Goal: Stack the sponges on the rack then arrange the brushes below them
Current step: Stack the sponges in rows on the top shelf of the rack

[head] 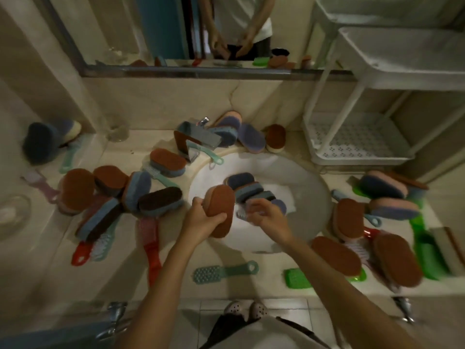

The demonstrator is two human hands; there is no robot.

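Left hand: the left hand (203, 220) is over the near left side of the sink (307, 197). Its fingers and thumb are curled round a brown-topped sponge (220, 210), which stands on end, clear of the bowl.
Right hand: the right hand (268, 216) is down in the sink just beside that sponge, with its fingers bent over a pale brush (242, 213). Blur hides whether they grip it.
Sink: a few blue and grey sponges (249, 188) lie overlapping in the bowl, beyond both hands.
Rack: the white rack (357, 137) stands at the far right corner of the counter (176, 278). Its perforated bottom shelf and two upper trays are in view.
Counter, left edge: a heap of sponges (105, 190) lies here, brown or blue side up, with a red brush (151, 245) poking out toward the front.
Counter, right edge: more sponges (387, 195) are piled over green brushes.
Counter, front edge: a teal brush (221, 272) and a green brush (297, 278) lie flat, apart from each other.
Counter, far edge: sponges lean around the tap (198, 139), below the mirror (176, 28).
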